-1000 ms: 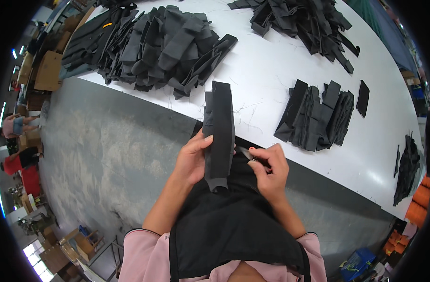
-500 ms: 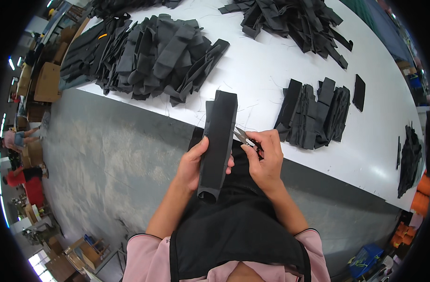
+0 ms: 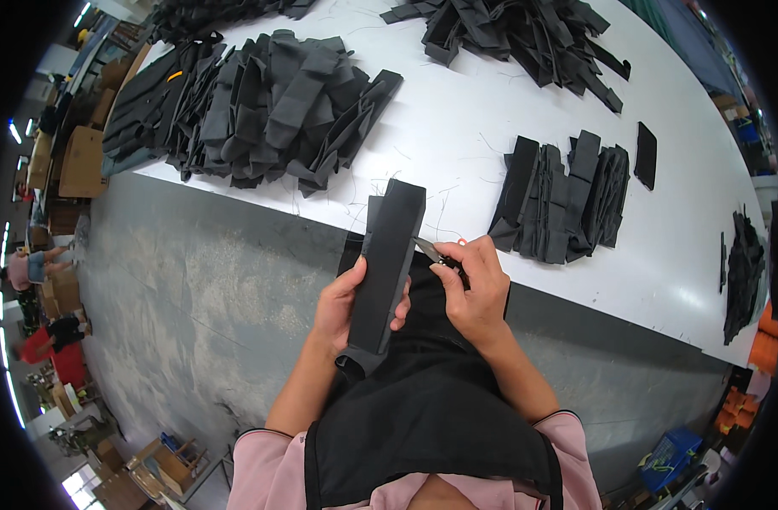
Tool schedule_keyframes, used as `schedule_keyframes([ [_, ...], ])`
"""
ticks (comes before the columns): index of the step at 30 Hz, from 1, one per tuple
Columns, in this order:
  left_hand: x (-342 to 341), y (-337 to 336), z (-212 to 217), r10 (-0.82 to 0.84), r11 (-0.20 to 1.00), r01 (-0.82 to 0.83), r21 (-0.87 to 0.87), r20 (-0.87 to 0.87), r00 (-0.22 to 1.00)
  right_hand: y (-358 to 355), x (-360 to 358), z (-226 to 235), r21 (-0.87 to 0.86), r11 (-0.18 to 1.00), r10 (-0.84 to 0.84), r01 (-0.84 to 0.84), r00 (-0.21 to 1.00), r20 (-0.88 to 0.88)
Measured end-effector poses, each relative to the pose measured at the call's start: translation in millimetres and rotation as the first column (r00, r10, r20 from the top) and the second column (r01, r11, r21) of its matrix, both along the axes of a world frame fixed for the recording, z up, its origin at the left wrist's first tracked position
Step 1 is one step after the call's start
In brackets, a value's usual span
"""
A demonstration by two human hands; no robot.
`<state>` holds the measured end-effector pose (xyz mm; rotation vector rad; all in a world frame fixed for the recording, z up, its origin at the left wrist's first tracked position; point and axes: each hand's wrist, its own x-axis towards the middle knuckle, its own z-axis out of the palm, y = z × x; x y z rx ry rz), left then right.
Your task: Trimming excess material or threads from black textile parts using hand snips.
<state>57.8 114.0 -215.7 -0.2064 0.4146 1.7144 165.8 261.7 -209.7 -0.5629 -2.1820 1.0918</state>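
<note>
My left hand (image 3: 340, 308) grips a long dark grey fabric strip (image 3: 387, 263), thumb on its left side and fingertips showing at its right edge. The strip stands lengthwise in front of my apron, and its lower end curls over in a loop. In my right hand (image 3: 478, 293) is a pair of thread snips (image 3: 430, 251), held between thumb and fingers. Their pointed blades are at the strip's right edge; whether they touch it I cannot tell. Beyond my right hand, a row of folded dark fabric strips (image 3: 559, 200) lies on the white table (image 3: 457, 136).
Large heaps of dark fabric pieces (image 3: 278, 110) cover the table's left part, with another heap (image 3: 516, 42) at the far side. A single dark piece (image 3: 646, 155) and a small pile (image 3: 743, 276) lie to the right. The table edge runs just ahead of my hands. Loose threads are scattered about.
The fabric strip has tilted and shifted slightly left and down with my left hand. The snips' blades look closer together and remain by its right edge. My view has shifted a little.
</note>
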Motion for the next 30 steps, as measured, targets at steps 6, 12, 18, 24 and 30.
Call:
schedule_keyframes([
  [6,0.5,-2.0,-1.0,-0.018,1.0,0.018,0.006,-0.001,1.0,0.9,5.3,-3.7,-0.341,0.939,0.02,-0.03,0.999,-0.032],
  [12,1.9,-2.4,-1.8,-0.018,1.0,0.018,-0.011,0.028,0.999,-2.2,5.7,9.4,-0.243,0.97,0.028,-0.033,0.999,-0.022],
  [18,6.1,-2.6,-5.3,-0.073,0.996,0.072,-0.058,-0.028,0.997,0.4,-5.6,8.4,-0.033,0.994,0.102,-0.102,0.995,-0.005],
  [24,7.2,-5.1,-4.7,-0.105,0.99,0.093,-0.104,-0.114,0.988,-0.4,-8.2,9.9,0.089,0.99,0.11,-0.11,0.994,0.008],
  [30,7.0,-5.3,-2.6,-0.151,0.981,0.118,-0.154,-0.226,0.962,-0.9,-5.7,5.9,0.129,0.988,0.089,-0.089,0.996,0.003],
])
